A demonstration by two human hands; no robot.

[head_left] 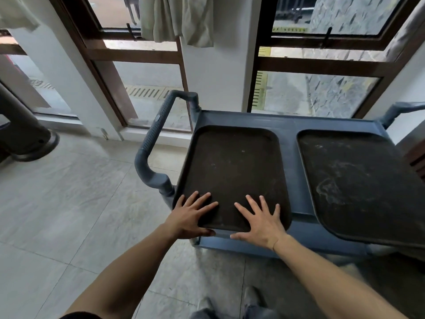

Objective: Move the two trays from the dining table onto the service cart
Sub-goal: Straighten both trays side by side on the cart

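Observation:
Two dark brown trays lie side by side on the blue service cart (291, 157). The left tray (234, 166) sits flat on the cart top. The right tray (358, 180) overhangs the cart's near edge. My left hand (192, 215) rests flat on the left tray's near left corner, fingers spread, thumb under the rim. My right hand (261, 219) lies flat on the same tray's near edge, fingers apart. Neither hand grips the tray.
The cart's ribbed blue handle (156, 132) sticks out to the left. Windows with dark brown frames (322, 63) stand right behind the cart. A dark round pedestal base (27, 134) is at far left. Grey tiled floor (69, 203) spreads to the left and near me.

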